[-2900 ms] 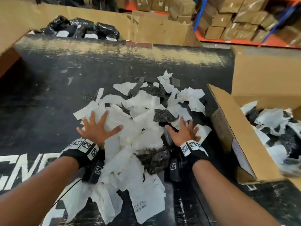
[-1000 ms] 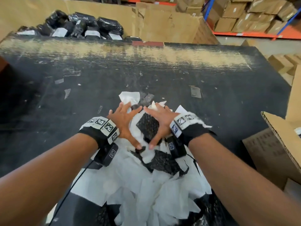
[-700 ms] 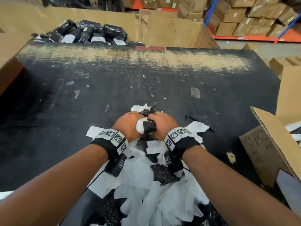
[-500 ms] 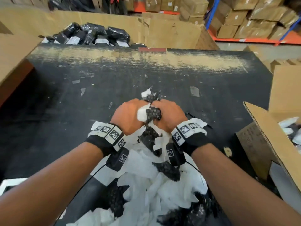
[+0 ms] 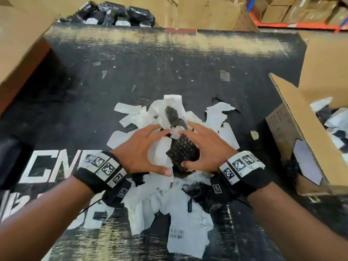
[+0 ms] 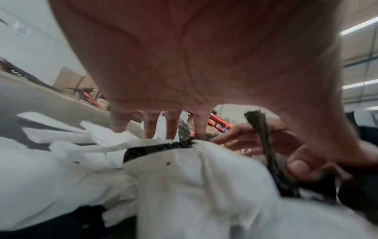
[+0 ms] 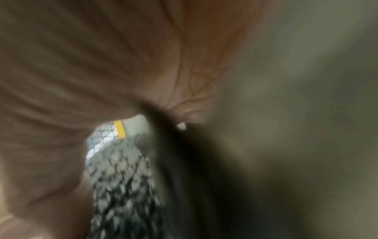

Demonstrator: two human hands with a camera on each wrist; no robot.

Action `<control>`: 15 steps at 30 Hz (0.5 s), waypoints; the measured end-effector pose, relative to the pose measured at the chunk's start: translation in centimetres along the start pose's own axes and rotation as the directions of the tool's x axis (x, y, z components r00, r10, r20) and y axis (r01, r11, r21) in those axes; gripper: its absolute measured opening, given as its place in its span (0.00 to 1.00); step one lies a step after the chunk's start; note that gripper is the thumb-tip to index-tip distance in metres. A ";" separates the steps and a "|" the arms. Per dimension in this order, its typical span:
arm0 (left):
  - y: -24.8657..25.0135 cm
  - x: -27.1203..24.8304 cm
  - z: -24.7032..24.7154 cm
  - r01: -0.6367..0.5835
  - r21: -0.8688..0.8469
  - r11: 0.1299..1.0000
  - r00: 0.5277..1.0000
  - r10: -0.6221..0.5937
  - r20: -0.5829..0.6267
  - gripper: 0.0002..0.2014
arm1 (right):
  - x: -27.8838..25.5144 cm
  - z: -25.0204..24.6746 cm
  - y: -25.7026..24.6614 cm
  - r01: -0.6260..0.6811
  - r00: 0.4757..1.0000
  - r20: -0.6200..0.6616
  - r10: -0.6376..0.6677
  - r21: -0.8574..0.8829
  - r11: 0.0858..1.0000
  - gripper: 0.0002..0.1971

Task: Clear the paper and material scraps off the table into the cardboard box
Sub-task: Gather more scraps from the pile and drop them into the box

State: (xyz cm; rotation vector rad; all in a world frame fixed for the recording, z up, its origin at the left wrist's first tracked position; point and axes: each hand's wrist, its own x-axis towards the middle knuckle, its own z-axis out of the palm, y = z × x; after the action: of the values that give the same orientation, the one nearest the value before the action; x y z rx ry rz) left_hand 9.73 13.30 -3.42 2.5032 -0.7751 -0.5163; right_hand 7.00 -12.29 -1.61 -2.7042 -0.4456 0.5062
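Note:
A heap of white paper scraps (image 5: 169,200) mixed with black mesh scraps (image 5: 183,150) lies on the black table (image 5: 169,63) in front of me. My left hand (image 5: 141,149) and right hand (image 5: 206,147) rest on the heap side by side, fingers spread and nearly straight, cupping it between them. The right thumb lies under the mesh piece. In the left wrist view the left fingers (image 6: 170,126) press down on paper (image 6: 184,186). The right wrist view is blurred and shows mesh (image 7: 122,177) under the palm. The open cardboard box (image 5: 301,132), partly filled with scraps, stands at the table's right.
Small loose bits (image 5: 225,75) are scattered on the far half of the table. Black wrapped parcels (image 5: 113,14) lie behind its back edge. A cardboard sheet (image 5: 18,44) stands at the left. Stacked cartons (image 5: 301,8) fill shelves at the back right.
Both hands raked the spread scraps into a heap and closed into fists on a bunch. Now their fingers have spread out again over the heap.

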 end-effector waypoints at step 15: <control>-1.3 -2.8 6.7 0.001 0.020 1.000 0.997 -0.003 0.073 0.57 | -8.8 6.6 5.5 -0.074 0.997 0.018 0.073 0.092 0.993 0.59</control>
State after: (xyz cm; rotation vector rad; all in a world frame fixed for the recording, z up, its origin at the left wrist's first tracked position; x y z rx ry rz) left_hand 4.93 13.80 -9.03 2.5155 -0.8087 -0.6066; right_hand -2.11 -18.50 -6.98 -2.6364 -0.3190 0.5531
